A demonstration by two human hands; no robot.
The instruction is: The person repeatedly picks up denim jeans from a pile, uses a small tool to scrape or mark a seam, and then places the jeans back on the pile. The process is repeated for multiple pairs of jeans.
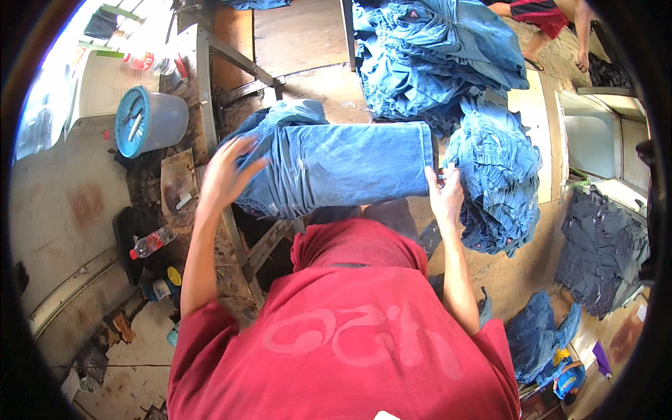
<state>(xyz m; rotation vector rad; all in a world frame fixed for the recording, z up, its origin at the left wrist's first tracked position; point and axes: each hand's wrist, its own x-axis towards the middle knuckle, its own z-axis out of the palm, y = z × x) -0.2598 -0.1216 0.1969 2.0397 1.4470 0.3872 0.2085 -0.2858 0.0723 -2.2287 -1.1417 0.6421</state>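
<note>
A pair of blue jeans (364,157) lies stretched out sideways in front of me, its leg flat at the right and bunched into creases at the left. My left hand (234,164) is over the bunched left end, slightly blurred, with thumb and fingers apart. At the other end, my right hand (444,189) grips the leg's hem edge between thumb and fingers. Just right of that hand is a pile of folded blue jeans (493,175), and a taller stack of jeans (434,59) rises beyond it.
A wooden frame (207,91) borders the work spot at the left. Past it stand a lidded bucket (164,124) and a plastic bottle (152,241). Dark garments (602,252) are piled at the right, with loose blue denim (535,336) nearer. Another person's leg (544,31) shows at the far right.
</note>
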